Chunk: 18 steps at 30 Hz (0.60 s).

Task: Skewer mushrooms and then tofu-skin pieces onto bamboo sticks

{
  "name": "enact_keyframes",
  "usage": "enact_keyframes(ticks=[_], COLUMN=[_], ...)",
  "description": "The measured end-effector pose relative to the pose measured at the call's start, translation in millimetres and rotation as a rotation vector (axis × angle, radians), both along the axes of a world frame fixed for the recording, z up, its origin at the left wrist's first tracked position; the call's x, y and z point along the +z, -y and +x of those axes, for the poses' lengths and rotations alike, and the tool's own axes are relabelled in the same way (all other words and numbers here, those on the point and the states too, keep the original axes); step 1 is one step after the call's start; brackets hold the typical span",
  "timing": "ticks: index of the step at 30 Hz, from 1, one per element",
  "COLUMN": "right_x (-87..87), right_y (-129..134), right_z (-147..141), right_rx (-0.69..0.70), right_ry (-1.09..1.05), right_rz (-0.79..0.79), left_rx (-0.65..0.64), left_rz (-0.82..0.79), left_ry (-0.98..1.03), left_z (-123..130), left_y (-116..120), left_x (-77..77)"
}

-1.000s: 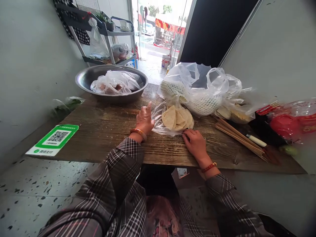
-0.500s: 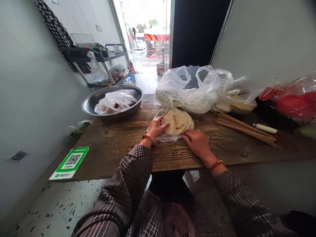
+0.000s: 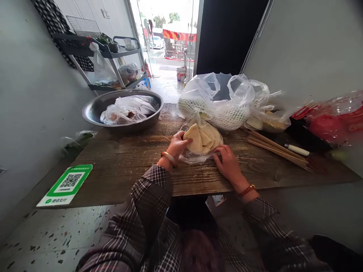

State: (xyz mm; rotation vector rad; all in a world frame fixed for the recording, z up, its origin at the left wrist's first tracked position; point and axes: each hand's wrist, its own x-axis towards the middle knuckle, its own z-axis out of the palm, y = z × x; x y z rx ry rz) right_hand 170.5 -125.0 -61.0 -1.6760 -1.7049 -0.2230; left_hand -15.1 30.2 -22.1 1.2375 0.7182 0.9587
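My left hand (image 3: 177, 146) is closed on the edge of a thin, pale-yellow, flatbread-like sheet (image 3: 194, 138), pinching it between thumb and fingers. This folded sheet stands slightly raised at the left of a stack of similar round sheets (image 3: 213, 136). Under and around the stack lies a clear plastic bag (image 3: 195, 158), its mouth spread toward me. At the bag's right edge, my right hand (image 3: 229, 164) has its fingers curled on the film, the thumb a little apart. The fingertips partly hide what they grip.
A steel basin (image 3: 124, 127) holding a bagged item stands at left. Behind the sheets are white bags with netted contents (image 3: 227, 113). Wooden skewers (image 3: 278, 149) and a white-handled knife (image 3: 296, 149) lie at right. A green QR-code card (image 3: 66, 185) sits at the front left corner.
My left hand has taken hold of the folded sheet's edge and tilted it up a little. My right fingers have lifted slightly at the bag's edge. The camera view has shifted.
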Motion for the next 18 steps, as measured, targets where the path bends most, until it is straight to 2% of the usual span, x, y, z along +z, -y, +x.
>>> enact_keyframes(ticks=[3,5,8,10,12,14,16,18], right_x=[5.4,18.4,53.1,80.5,104.1,118.8,122.5,116.1], right_y=[5,6,5,0,-5,-10,-17,-26], right_z=[1,2,-2,-9,-19,-32,-45,-55], right_rx=[0.047,0.065,0.078,0.086,0.119,0.211,0.329,0.418], right_ry=[-0.017,-0.015,-0.062,-0.166,-0.353,-0.654,-0.951,-1.128], right_rz=[0.045,0.059,0.121,0.189,0.196,0.107,-0.032,-0.168], left_rx=[-0.005,0.012,0.062,0.083,0.077,0.064,0.081,0.122], left_rz=[-0.096,-0.168,-0.234,-0.254,-0.279,-0.301,-0.293,-0.251], left_ry=[0.132,0.193,0.265,0.301,0.325,0.339,0.354,0.367], left_z=[-9,-15,-19,-20,-20,-20,-20,-19], left_y=[-1,-3,-7,-8,-9,-8,-8,-7], left_x=[6.9,10.5,13.3,14.0,14.7,15.6,16.5,17.1])
